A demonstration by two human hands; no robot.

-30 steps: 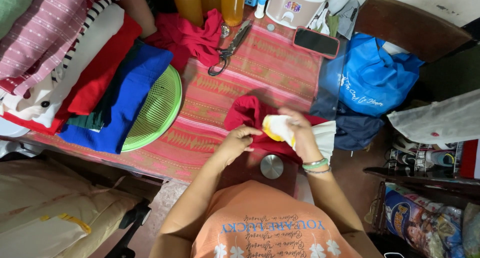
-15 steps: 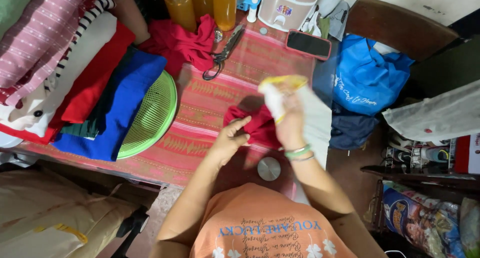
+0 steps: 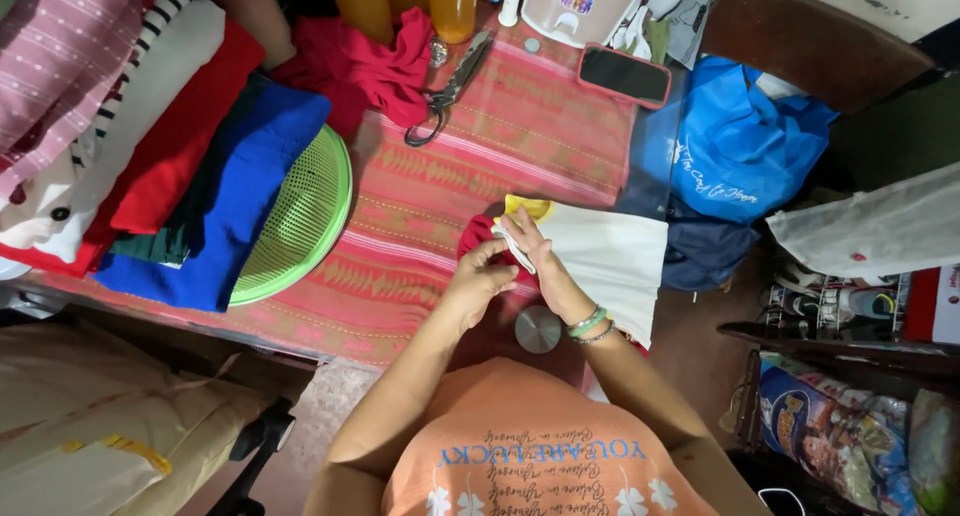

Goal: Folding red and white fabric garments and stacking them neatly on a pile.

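Head view: right hand [image 3: 535,251] pinching the near edge of a white cloth [image 3: 605,261], fingers closed on it beside a yellow patch [image 3: 527,207] at the corner; left hand [image 3: 480,276] curled narrow just beside, fingertips touching the same edge and a red cloth [image 3: 478,231] bunched beneath. Compared with half a second ago, white cloth no longer lifted but spread flat over the striped red mat [image 3: 480,156], covering most of the red cloth; a sign of laying out and smoothing rather than holding up. Small round metal lid [image 3: 538,329] on the mat's near edge, just below the hands. Scissors [image 3: 447,91] toward the mat's far side, a phone [image 3: 622,74] at its far right corner. Green basket [image 3: 295,216] overlapping the mat's left edge, under folded blue fabric [image 3: 230,201]. Blue bag [image 3: 735,146] off the mat's right side.
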